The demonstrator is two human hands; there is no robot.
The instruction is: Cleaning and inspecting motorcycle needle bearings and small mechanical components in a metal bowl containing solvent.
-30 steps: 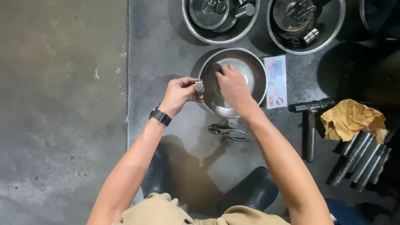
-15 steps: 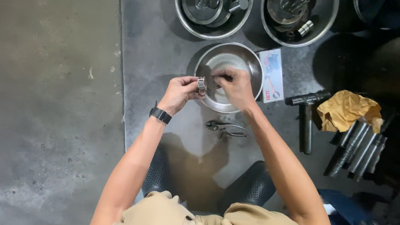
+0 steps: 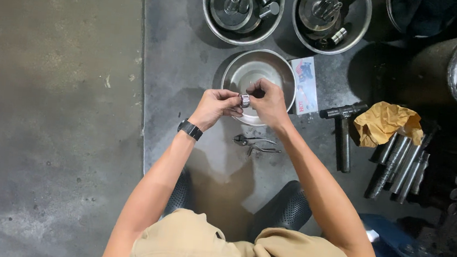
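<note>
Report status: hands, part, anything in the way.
Left hand and right hand both pinch a small metal ring, over the bowl. Pliers lie below, apart. Nothing in the way.

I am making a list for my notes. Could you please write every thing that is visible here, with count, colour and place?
small ribbed metal ring: 1, silver, between the fingertips of both hands, above the near bowl
near bowl: 1, steel, middle of the metal sheet
far bowls: 2, steel, top, filled with dark metal parts
card: 1, white, right of the near bowl
pliers: 1, dark, on the sheet below the hands
T-shaped tool: 1, black, right of the card
crumpled paper: 1, yellow-brown, right
rods: several, dark, below the paper
wristwatch: 1, black, left wrist
left hand: pinching the ring
right hand: pinching the ring
</note>
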